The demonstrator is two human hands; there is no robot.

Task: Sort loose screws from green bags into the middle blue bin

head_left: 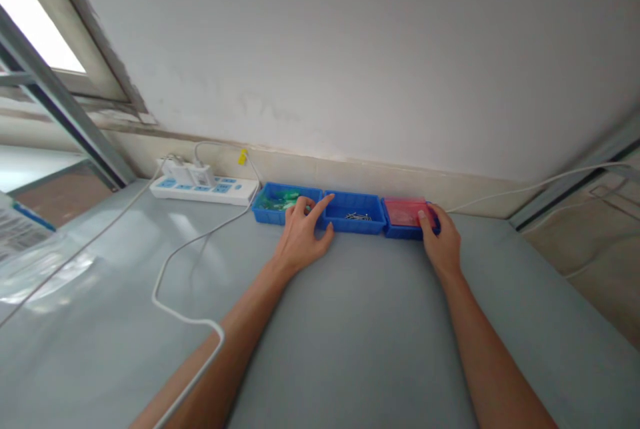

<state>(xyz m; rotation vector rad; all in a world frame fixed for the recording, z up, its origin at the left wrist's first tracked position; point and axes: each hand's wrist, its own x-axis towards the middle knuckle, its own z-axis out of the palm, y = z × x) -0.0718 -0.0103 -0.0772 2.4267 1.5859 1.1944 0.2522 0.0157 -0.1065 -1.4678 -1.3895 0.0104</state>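
Note:
Three blue bins stand in a row against the wall. My left hand (303, 237) is over the left bin (269, 216), which holds small green and whitish pieces (280, 200). Its index finger and thumb are spread apart, while the other fingertips dip among the pieces and are partly hidden. The middle bin (357, 225) contains a small heap of thin metal screws or pins (359, 217). At the right bin (400, 232), my right hand (443, 242) has its thumb pressed on the flat red plastic pieces (403, 211); its fingers curl round their right end, partly out of sight.
A white power strip (203, 193) with plugged-in adapters lies left of the bins. Its white cable (183, 314) loops over the grey table (370, 335) and across my left forearm. A clear plastic bag (45, 269) lies at the far left. Metal frame posts (65, 99) flank the table.

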